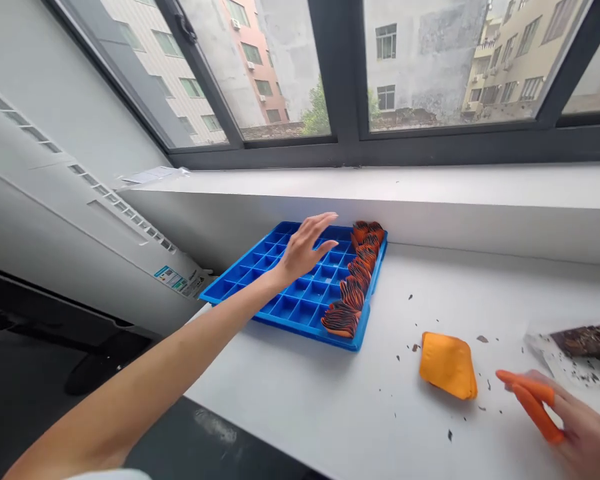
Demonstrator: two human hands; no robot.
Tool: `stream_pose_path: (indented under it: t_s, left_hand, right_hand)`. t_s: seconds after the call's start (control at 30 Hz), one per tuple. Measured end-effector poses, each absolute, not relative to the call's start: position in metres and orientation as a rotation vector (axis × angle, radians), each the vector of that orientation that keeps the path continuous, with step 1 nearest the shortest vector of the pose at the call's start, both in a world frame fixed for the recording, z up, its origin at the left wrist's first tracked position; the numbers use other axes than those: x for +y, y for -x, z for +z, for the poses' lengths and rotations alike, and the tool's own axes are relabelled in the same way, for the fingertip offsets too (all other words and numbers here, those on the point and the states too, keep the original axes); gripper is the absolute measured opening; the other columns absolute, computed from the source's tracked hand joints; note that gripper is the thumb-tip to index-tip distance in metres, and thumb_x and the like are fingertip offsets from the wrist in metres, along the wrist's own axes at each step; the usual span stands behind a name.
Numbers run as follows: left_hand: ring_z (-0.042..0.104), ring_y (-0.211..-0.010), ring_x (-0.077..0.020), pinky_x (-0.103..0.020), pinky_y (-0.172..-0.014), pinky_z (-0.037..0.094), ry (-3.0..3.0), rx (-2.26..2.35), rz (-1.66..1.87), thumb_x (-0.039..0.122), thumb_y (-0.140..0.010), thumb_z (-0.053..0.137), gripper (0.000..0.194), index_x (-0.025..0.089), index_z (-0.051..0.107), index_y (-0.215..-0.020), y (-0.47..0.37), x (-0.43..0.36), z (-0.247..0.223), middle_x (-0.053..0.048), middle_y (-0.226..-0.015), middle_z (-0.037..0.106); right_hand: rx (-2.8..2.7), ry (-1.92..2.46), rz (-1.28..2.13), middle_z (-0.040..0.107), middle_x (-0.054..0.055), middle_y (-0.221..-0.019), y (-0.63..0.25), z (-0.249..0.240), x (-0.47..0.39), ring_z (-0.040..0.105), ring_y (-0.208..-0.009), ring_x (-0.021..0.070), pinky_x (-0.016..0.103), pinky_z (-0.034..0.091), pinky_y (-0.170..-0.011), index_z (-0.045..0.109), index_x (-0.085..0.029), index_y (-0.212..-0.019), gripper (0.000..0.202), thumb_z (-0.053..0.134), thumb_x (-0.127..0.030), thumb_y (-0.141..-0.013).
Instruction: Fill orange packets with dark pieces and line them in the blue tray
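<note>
My left hand (306, 248) reaches over the blue compartment tray (357, 341), fingers stretched out and thumb apart, holding nothing. Frilled, layered orange-and-dark bundles (359, 267) fill the tray's right-hand column. The other compartments in sight look bare, though my hand and forearm hide some of them. At the lower right, my right hand (580, 427) wears orange finger covers (535, 413) on thumb and index finger. Those two fingers meet near their tips, with nothing visible in them. Left of it lies a stack of orange squares (449, 365), apart from the hand.
A clear plastic bag (545, 343) with dark flaky pieces (593, 340) lies at the right edge. Dark flakes are scattered over the white table (340, 407). Behind the tray rises a white ledge (430, 190) below the window. A white appliance (55, 220) stands at left.
</note>
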State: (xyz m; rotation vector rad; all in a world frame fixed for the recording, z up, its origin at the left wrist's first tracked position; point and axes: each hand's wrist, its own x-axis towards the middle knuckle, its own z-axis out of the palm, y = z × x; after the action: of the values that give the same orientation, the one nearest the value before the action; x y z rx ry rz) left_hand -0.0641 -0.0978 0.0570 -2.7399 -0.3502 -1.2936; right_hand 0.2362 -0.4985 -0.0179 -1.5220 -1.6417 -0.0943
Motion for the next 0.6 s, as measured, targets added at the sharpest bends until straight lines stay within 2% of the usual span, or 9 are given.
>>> stream_pose_path:
  t_s: [0.13, 0.23, 0.3, 0.4, 0.47, 0.53, 0.6]
  left_hand:
    - [0.061, -0.125, -0.0241, -0.043, -0.096, 0.059, 2.811, -0.011, -1.446, 0.046, -0.105, 0.043, 0.049, 0.031, 0.037, -0.151, 0.074, -0.193, 0.066, -0.010, -0.142, 0.058]
    - [0.066, -0.118, -0.0217, -0.038, -0.094, 0.061, 3.032, 0.373, -1.150, 0.044, -0.106, 0.042, 0.046, 0.026, 0.043, -0.148, 0.057, -0.258, 0.045, -0.009, -0.131, 0.067]
    - [0.061, -0.127, -0.0239, -0.041, -0.101, 0.058, 3.237, 0.316, -0.893, 0.038, -0.103, 0.050, 0.046, 0.025, 0.044, -0.147, 0.034, -0.285, 0.022, -0.009, -0.133, 0.066]
    - [0.039, -0.147, -0.0328, -0.052, -0.113, 0.048, 3.515, -0.025, -0.551, 0.052, -0.094, 0.062, 0.066, 0.026, 0.041, -0.150, -0.001, -0.298, -0.009, -0.016, -0.158, 0.040]
    - [0.028, -0.153, -0.0337, -0.055, -0.120, 0.038, 3.638, -0.113, -0.287, 0.058, -0.089, 0.067, 0.077, 0.027, 0.037, -0.153, -0.018, -0.297, -0.019, -0.014, -0.164, 0.030]
    - [0.028, -0.153, -0.0316, -0.054, -0.124, 0.032, 3.698, -0.135, -0.120, 0.057, -0.089, 0.067, 0.078, 0.029, 0.036, -0.154, -0.027, -0.294, -0.020, -0.011, -0.163, 0.032]
    - [0.033, -0.151, -0.0305, -0.054, -0.123, 0.032, 3.719, -0.178, -0.083, 0.055, -0.090, 0.067, 0.074, 0.030, 0.037, -0.153, -0.030, -0.294, -0.017, -0.009, -0.161, 0.038]
  right_hand:
    - [-1.502, 1.614, -0.025, 0.071, -0.002, -0.083, -0.228, -0.007, -0.495, 0.068, -0.064, 0.0134, 0.022, 0.051, -0.052, 0.071, -0.031, -0.109, 0.017, 0.055, -0.031, -0.103]
    - [-1.457, 1.659, 0.011, 0.070, -0.002, -0.081, -0.227, -0.009, -0.496, 0.067, -0.064, 0.0130, 0.023, 0.050, -0.053, 0.072, -0.030, -0.106, 0.018, 0.054, -0.034, -0.104]
    - [-1.442, 1.677, 0.044, 0.071, -0.002, -0.082, -0.228, -0.012, -0.497, 0.067, -0.067, 0.0137, 0.024, 0.049, -0.053, 0.072, -0.029, -0.105, 0.020, 0.054, -0.036, -0.104]
    - [-1.407, 1.686, 0.106, 0.073, 0.000, -0.088, -0.228, -0.016, -0.498, 0.068, -0.071, 0.0153, 0.025, 0.049, -0.054, 0.073, -0.027, -0.101, 0.025, 0.052, -0.041, -0.104]
    - [-1.388, 1.690, 0.142, 0.073, 0.001, -0.089, -0.228, -0.018, -0.497, 0.068, -0.072, 0.0161, 0.026, 0.050, -0.055, 0.074, -0.027, -0.099, 0.029, 0.052, -0.044, -0.104]
    - [-1.374, 1.696, 0.158, 0.073, 0.002, -0.088, -0.228, -0.019, -0.497, 0.068, -0.072, 0.0166, 0.027, 0.051, -0.055, 0.074, -0.026, -0.099, 0.032, 0.051, -0.048, -0.104]
    - [-1.368, 1.696, 0.168, 0.073, 0.003, -0.088, -0.228, -0.019, -0.496, 0.067, -0.072, 0.0169, 0.027, 0.051, -0.056, 0.074, -0.025, -0.099, 0.036, 0.049, -0.051, -0.104]
